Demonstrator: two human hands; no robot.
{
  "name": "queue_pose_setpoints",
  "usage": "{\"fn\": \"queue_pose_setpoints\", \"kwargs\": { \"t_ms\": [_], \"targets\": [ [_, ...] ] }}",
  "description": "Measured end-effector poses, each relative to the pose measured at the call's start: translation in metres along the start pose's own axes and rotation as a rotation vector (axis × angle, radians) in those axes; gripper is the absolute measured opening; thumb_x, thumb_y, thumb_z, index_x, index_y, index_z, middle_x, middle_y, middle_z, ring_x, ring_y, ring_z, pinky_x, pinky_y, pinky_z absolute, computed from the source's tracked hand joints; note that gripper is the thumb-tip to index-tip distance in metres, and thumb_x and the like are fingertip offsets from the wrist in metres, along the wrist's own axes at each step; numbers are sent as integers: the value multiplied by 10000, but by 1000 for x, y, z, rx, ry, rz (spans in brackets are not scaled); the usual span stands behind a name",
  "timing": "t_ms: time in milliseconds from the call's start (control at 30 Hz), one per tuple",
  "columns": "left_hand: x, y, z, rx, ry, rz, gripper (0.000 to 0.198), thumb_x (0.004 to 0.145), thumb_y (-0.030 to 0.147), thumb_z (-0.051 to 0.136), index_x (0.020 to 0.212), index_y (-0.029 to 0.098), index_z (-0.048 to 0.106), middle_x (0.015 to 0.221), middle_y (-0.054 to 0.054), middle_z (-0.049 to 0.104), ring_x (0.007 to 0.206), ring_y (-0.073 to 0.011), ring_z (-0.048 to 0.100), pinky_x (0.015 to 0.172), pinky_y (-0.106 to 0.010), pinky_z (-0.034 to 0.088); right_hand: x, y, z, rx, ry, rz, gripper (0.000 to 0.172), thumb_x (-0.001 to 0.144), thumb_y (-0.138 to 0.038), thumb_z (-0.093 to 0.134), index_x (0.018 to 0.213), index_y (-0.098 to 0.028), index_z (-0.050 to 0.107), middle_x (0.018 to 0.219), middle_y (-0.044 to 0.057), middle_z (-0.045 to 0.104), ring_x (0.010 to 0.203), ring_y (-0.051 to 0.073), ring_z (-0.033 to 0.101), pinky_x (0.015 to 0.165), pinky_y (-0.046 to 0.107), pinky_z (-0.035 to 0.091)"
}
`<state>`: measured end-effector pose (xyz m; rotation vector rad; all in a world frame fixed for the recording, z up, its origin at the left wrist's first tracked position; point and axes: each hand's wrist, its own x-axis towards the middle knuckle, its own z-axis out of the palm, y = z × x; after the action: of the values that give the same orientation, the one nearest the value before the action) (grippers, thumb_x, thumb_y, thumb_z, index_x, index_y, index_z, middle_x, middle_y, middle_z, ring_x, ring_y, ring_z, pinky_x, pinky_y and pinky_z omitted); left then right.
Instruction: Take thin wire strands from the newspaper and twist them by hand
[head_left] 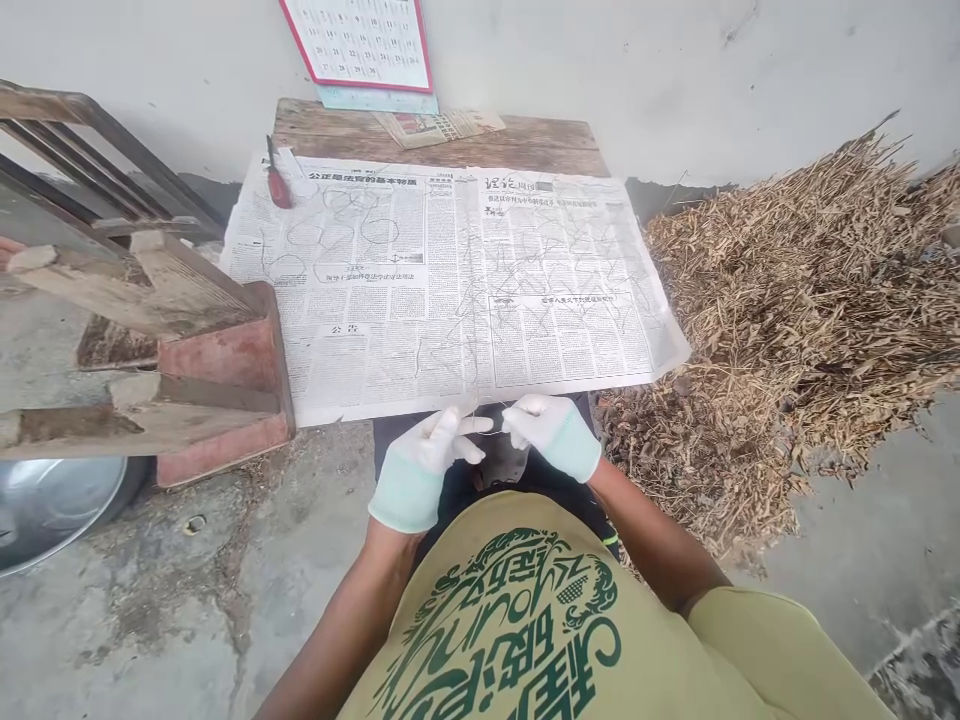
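Note:
Both my hands wear white gloves and meet just below the near edge of a spread newspaper (450,280). My left hand (424,460) pinches one end of a thin thread or wire (491,432). My right hand (551,432) pinches its other end, fingers closed. The thread is very fine and runs only a short way between the fingertips. Thin loops and strands of wire (352,230) lie scattered over the newspaper.
The newspaper covers a low wooden table (450,135) against a wall with a calendar (360,45). A red-handled tool (277,180) lies at its far left. A wooden frame (142,300) and metal basin (45,505) stand left; a heap of dry straw (802,310) fills the right.

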<state>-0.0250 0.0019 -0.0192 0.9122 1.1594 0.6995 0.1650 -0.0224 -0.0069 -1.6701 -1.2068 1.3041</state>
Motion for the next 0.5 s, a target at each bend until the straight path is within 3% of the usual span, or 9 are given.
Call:
{"fn": "queue_pose_setpoints", "kwargs": {
  "t_ms": [167,267,500],
  "targets": [
    [1,-4,-4,31,0,23,678,902,653,605,1304,112,673,1156,-152,769,762,-181,696,835,-340,561,4,-3,-4,85,-33,16,244,906,-285,590,705,-187,687,598,-5,665,568,129,627,605,248,523],
    [-1,-6,-6,104,43,41,669,896,657,597,1256,102,697,1103,-152,777,781,-201,698,881,-373,551,8,-6,-11,62,-26,5,230,897,-264,579,703,-193,681,593,-3,667,568,135,622,618,261,521],
    [-11,-26,-18,306,74,12,632,869,696,535,1093,150,761,911,-100,780,754,-222,687,862,-391,551,34,-33,-39,-274,68,-204,392,942,-326,556,571,-206,596,641,4,678,622,144,618,648,287,458]
  ]
}}
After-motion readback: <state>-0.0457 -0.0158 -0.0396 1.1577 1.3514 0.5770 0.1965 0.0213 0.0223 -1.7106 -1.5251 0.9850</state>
